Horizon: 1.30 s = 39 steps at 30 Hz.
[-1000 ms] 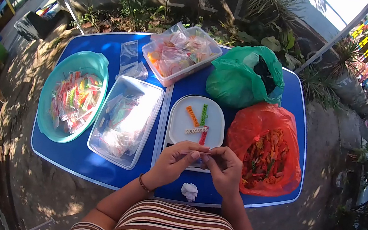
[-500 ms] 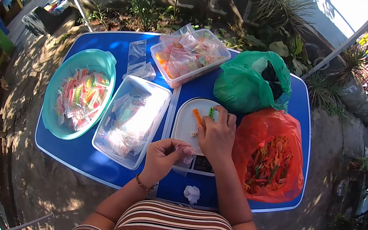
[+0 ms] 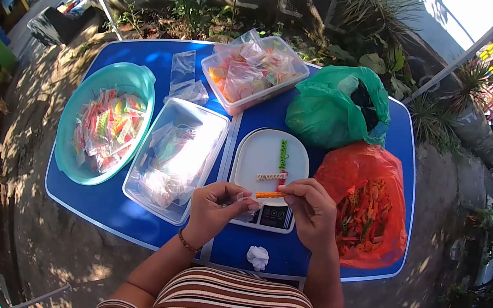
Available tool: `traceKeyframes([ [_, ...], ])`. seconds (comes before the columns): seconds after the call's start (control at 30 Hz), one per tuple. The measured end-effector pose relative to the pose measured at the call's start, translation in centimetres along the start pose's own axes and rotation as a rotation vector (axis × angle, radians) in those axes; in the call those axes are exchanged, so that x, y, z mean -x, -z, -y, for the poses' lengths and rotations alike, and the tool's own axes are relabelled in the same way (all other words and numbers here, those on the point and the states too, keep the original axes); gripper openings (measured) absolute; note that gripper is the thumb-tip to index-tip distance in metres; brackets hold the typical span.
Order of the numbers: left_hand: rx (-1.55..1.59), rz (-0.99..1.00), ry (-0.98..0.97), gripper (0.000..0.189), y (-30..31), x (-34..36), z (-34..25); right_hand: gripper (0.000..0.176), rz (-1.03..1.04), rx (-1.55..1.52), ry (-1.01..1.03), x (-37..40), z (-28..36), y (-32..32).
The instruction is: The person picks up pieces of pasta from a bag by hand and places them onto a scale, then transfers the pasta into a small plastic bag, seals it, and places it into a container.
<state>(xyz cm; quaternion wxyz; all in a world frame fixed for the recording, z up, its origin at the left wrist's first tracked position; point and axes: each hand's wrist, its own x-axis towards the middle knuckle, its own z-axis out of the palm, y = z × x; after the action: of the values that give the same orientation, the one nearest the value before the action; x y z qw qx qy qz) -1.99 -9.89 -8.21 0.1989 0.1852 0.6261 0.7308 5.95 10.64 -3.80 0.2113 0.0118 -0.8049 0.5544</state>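
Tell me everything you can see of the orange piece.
The orange piece is short, slim and stick-like, with a ridged, twisted-looking surface; its material is unclear. It lies nearly level above the front of the white scale. The right hand pinches its right end, so that end is partly covered. Its left end points at the clear bag in the left hand; whether it touches the bag cannot be told.

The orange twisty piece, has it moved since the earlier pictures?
Yes. The orange twisty piece lay toward the far side of the white scale plate; now the right hand holds it closer to that plate's near edge.
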Motion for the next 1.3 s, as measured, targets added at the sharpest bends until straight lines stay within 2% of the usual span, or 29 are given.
traceKeyframes([
  [0.17,-0.084,0.049,0.028,0.019,-0.1,0.1,-0.6,0.017,-0.124,-0.035,-0.039,0.3,0.7,0.2],
  [0.37,-0.235,0.053,-0.109,0.022,-0.2,0.2,-1.0,0.016,0.032,0.105,-0.003,0.6,1.5,0.7],
  [0.47,-0.421,0.122,-0.081,0.022,-0.1,0.1,-2.1,0.016,-0.022,0.030,0.047,0.6,1.1,0.2],
  [0.57,-0.275,0.111,-0.070,0.022,-0.1,0.2,-1.3,0.017,-0.001,0.058,0.023,0.5,1.1,0.5],
  [0.67,-0.235,0.106,-0.084,0.022,-0.1,0.1,-1.2,0.017,0.059,0.152,0.057,0.6,1.3,0.8],
  [0.77,-0.219,0.120,-0.008,0.024,-0.3,0.1,-1.4,0.017,0.106,0.154,0.033,0.4,2.0,1.0],
  [0.87,-0.228,0.177,-0.038,0.027,-0.5,0.1,-1.1,0.016,0.100,0.102,0.052,0.2,2.2,0.8],
  [0.97,-0.297,0.222,-0.009,0.028,-0.3,0.2,-0.7,0.017,0.124,0.146,-0.004,0.3,2.0,0.7],
  [1.07,-0.239,0.203,0.039,0.026,-0.5,0.3,-1.5,0.015,0.095,0.163,-0.073,0.2,1.5,1.3],
  [1.17,-0.165,0.138,0.018,0.026,-0.5,0.2,-0.7,0.015,0.155,0.093,-0.084,0.4,1.3,1.9],
  [1.27,-0.268,0.157,0.015,0.028,-0.5,0.3,-0.9,0.016,-0.002,-0.255,-0.275,1.3,1.1,-0.2],
  [1.3,-0.224,0.150,0.026,0.028,-0.5,0.4,-0.8,0.016,-0.007,-0.242,-0.293,1.4,0.8,-0.2],
])
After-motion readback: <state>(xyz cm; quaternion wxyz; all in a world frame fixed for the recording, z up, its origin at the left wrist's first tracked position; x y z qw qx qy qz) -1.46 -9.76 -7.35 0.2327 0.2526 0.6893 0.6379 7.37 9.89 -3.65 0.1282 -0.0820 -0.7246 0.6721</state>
